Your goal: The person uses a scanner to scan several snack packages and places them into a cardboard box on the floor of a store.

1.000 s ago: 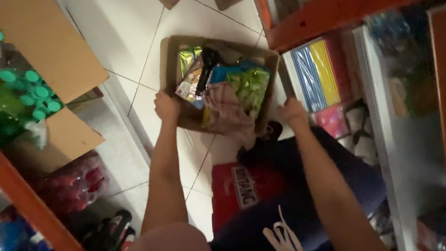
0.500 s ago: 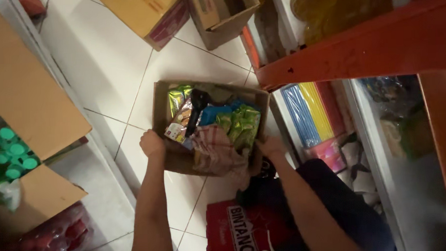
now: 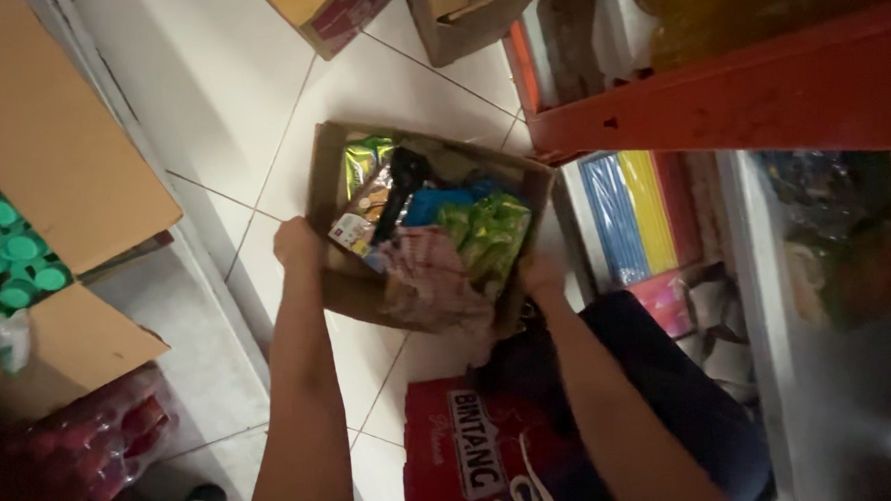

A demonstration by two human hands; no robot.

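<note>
Cardboard box (image 3: 339,285) of snack packets (image 3: 445,235) on white floor tiles (image 3: 209,101); left hand (image 3: 295,244) and right hand (image 3: 544,276) clamped on opposite walls.

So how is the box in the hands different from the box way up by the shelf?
The box in the hands is packed with colourful packets; what the far box holds can't be seen. The left hand and right hand grip the near one; nobody touches the far one. Both are brown cardboard, open-topped.
</note>
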